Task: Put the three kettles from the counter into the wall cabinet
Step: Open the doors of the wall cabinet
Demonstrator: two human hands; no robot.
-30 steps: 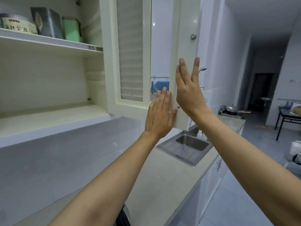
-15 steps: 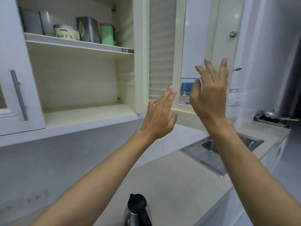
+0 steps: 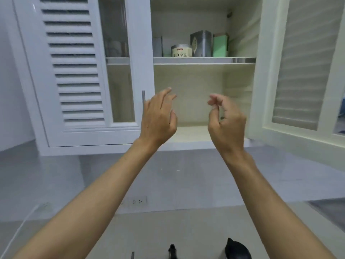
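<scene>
Since half a second ago both hands have come off the right cabinet door (image 3: 298,71) and my view has swung to face the wall cabinet (image 3: 201,101) squarely. My left hand (image 3: 158,118) is raised before the cabinet opening, fingers spread and loose, holding nothing. My right hand (image 3: 226,122) is level with it, just to its right, fingers curled inward, also holding nothing; the two hands are apart. Beyond and between them lies the lower shelf (image 3: 192,132), bare where visible. Above the hands, the upper shelf (image 3: 204,60) carries a round tin (image 3: 182,51), a grey tin (image 3: 201,43) and a green box (image 3: 220,44). Left of my left hand is the shut louvred door (image 3: 74,71). Below my forearms, on the counter (image 3: 168,225), a kettle's black lid (image 3: 237,249) shows at the frame's bottom edge; a second dark top (image 3: 172,250) beside it is too cropped to identify.
</scene>
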